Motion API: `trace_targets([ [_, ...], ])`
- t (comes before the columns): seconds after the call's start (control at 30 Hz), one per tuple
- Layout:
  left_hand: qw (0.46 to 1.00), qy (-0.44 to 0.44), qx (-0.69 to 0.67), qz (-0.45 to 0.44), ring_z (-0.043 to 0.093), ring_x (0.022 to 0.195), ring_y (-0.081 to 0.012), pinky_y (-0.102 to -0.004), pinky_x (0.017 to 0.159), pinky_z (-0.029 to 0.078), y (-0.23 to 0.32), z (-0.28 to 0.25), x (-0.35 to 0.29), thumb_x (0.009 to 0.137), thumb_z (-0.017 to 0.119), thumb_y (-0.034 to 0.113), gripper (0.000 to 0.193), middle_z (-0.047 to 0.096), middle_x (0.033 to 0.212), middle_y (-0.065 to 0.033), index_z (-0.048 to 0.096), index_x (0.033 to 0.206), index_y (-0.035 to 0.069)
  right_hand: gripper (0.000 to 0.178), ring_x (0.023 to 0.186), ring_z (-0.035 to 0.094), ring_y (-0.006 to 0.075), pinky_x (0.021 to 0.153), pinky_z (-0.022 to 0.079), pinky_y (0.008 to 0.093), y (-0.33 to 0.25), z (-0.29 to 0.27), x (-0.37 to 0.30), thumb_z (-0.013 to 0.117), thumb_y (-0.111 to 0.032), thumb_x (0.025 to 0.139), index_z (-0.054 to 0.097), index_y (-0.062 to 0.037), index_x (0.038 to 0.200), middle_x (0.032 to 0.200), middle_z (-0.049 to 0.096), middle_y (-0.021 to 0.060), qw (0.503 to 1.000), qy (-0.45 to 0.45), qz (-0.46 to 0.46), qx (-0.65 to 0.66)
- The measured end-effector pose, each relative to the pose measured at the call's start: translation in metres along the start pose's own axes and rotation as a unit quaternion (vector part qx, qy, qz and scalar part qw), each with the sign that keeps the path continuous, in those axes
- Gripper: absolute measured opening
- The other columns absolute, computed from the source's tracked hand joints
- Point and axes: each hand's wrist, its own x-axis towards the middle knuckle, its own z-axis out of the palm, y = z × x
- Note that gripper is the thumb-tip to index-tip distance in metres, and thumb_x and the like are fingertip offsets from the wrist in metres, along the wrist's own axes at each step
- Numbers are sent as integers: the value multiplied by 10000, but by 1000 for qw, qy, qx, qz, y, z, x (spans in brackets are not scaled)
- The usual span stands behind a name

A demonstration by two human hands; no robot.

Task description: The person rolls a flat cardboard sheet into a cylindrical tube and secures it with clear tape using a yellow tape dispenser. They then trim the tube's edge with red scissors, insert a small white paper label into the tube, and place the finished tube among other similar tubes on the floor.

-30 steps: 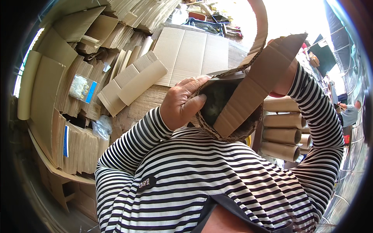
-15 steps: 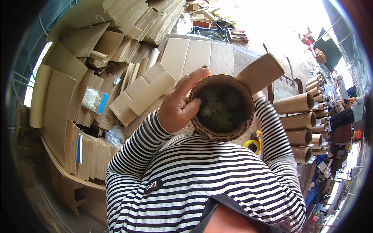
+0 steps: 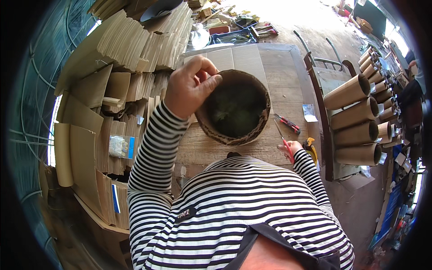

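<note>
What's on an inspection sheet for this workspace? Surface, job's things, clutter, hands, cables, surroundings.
Surface: wooden table, flat cardboard sheet on it.
Job's things: cardboard cylinder, open end toward the camera, contents dim; red-handled scissors.
Clutter: red-and-black cutter, paper slip and yellow-and-black item, kind unclear, toward the table's right side.
Hands: left hand pinches the cardboard cylinder's rim; right hand at the scissors' handles, grip unclear.
Cables: nothing seen that is clearly one.
Surroundings: cardboard stacks at left; brown tubes at right.

The way is open over the table beyond the knife; the tube blocks the middle, cardboard stacks the left.
</note>
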Motion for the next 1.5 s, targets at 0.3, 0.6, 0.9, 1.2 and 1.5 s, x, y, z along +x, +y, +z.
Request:
trace_targets([
  [0.3, 984, -111, -138, -4, 653, 1099, -175, -303, 1023, 506, 17, 18, 19, 978, 505, -9, 390, 680, 1211, -105, 554, 1366, -16, 418, 625, 623, 146, 613, 517, 315, 5, 11, 2, 803, -467, 862, 717, -70, 961, 721, 668, 39, 983, 46, -65, -167],
  [0.6, 978, -12, -189, -86, 608, 951, -98, -227, 778, 510, 40, 13, -17, 931, 488, 21, 568, 598, 1345, -142, 423, 1495, 25, 503, 923, 706, 323, 853, 536, 417, -25, -13, -30, 799, -490, 797, 693, -65, 1043, 955, 733, 162, 953, 134, -202, -182],
  [0.9, 996, 90, 15, 21, 519, 1363, -375, -420, 1158, 369, 33, 36, -34, 945, 485, 94, 385, 556, 1413, -269, 664, 1267, -19, 411, 715, 655, 294, 704, 529, 390, -101, -60, -93, 818, -393, 829, 677, -37, 977, 791, 665, 139, 885, 187, -345, -249],
  [1.2, 956, 60, 136, 252, 561, 1262, -410, -497, 1135, 404, 20, 4, -7, 775, 529, -37, 402, 613, 1349, -221, 689, 1145, -29, 406, 729, 507, 59, 647, 422, 210, -186, -35, -154, 750, -284, 958, 593, 10, 1191, 866, 580, -12, 869, 47, -478, 121],
  [1.5, 933, -147, 143, 294, 567, 1279, -392, -526, 1187, 326, 12, -22, 20, 726, 661, 113, 602, 591, 1367, -229, 591, 1312, -5, 284, 819, 653, 296, 733, 537, 370, -263, 27, -182, 774, -216, 893, 661, -26, 1071, 922, 660, 146, 782, 263, -564, -32],
])
